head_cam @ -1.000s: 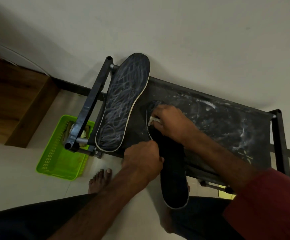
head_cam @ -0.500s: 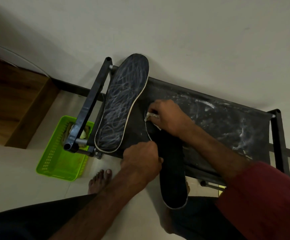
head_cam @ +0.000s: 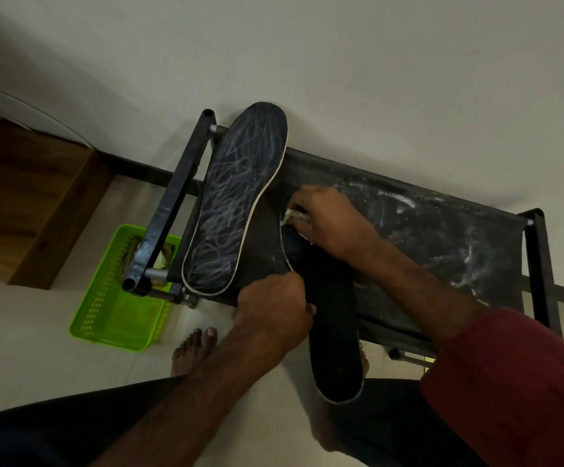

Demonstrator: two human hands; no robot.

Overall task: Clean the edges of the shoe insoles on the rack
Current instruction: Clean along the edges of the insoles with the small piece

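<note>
1. A green basket [head_cam: 83, 318] is sitting on the floor, beside the left end of the rack [head_cam: 442, 251].
2. 1 scribble-marked insole [head_cam: 237, 203] is lying flat on the rack's left part, its toe reaching past the back edge to the wall.
3. My left hand [head_cam: 274, 315] is gripping the left edge of the dark insole [head_cam: 334, 332], fingers curled, thumb lying on top.
4. The dark insole is resting across the rack's front edge, its heel overhanging toward me.
5. My right hand [head_cam: 327, 220] is clenching a pale cloth [head_cam: 290, 217] and pressing it against the toe-end rim of the dark insole.
6. White smears are showing on the rack surface to the right.
</note>
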